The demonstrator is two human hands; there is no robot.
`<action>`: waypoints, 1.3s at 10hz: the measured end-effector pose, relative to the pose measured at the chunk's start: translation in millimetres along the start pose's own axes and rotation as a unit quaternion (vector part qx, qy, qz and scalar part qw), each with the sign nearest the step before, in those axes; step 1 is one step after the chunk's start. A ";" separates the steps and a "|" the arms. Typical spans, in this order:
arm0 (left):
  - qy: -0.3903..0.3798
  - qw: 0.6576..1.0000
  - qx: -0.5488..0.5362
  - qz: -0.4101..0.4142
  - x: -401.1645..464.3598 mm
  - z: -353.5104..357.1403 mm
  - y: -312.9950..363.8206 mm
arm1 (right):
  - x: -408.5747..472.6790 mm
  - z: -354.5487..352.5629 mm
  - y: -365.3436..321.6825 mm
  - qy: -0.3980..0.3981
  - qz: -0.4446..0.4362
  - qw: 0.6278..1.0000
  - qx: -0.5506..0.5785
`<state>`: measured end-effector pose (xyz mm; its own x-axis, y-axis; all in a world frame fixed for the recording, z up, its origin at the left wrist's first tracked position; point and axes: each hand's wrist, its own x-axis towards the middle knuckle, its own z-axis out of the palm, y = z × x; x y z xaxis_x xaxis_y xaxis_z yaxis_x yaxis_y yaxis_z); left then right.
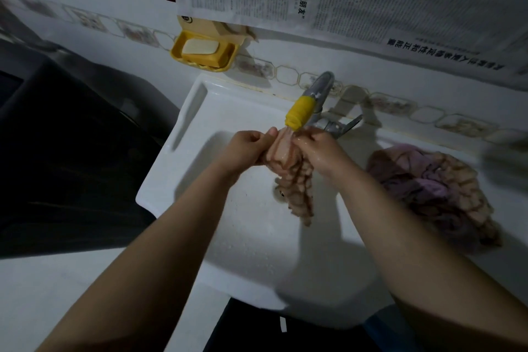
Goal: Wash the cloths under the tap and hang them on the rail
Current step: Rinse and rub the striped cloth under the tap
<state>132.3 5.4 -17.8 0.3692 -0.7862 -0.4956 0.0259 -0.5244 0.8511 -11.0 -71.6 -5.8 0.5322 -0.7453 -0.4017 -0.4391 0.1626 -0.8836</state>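
Both hands (248, 143) (320, 148) bunch a wet, pale pink cloth (288, 163) beneath the yellow-tipped tap (300, 111).

- the cloth (288, 163) being washed was a pale pinkish-beige piece with a brown check pattern, bunched into a thick wet roll. its upper end sat directly under the yellow nozzle of the tap (314, 100), and its lower end hung loose into the basin, below the tap.
- the tap was a grey metal spout with a yellow sleeve on its tip, angled down over the basin.
- the heap of cloths (434, 194) lay crumpled to the right of the tap and nearer the viewer, on the basin's flat edge; it mixed mauve-purple fabric with the same beige, brown-checked material.
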 end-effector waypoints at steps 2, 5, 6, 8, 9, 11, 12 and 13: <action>0.099 0.990 -0.071 -0.065 7.6 25.0 10.5 | -8.1 21.4 -11.4 0.076 -0.010 0.997 0.019; 0.027 0.959 -0.227 -0.170 13.9 58.3 13.6 | 13.2 31.5 -7.1 0.171 0.000 0.961 -0.216; 0.094 0.947 -0.246 -0.182 15.2 45.5 16.6 | -5.5 47.4 -4.3 0.142 -0.089 0.956 -0.240; 0.055 0.944 -0.167 -0.279 17.8 53.0 24.9 | 17.1 29.1 -6.6 0.155 0.031 0.955 -0.252; 0.090 0.961 -0.187 -0.180 20.7 38.9 17.5 | -4.5 49.1 -3.6 0.143 -0.061 0.950 -0.271; 0.042 0.964 -0.084 -0.251 17.3 50.7 20.6 | 5.9 23.4 -5.5 0.147 -0.025 0.936 -0.319; 0.046 0.964 -0.162 -0.203 15.8 45.0 33.9 | -16.6 44.9 -5.7 0.151 -0.143 0.927 -0.313; 0.021 0.960 -0.188 -0.206 15.2 35.7 30.0 | -7.7 36.2 -2.6 0.153 -0.141 0.926 -0.315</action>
<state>105.5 -33.9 -5.9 0.2916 -0.5196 -0.8031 0.5089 -0.6266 0.5902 12.3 -42.8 -9.1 0.5026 -0.8645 -0.0055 -0.7008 -0.4037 -0.5881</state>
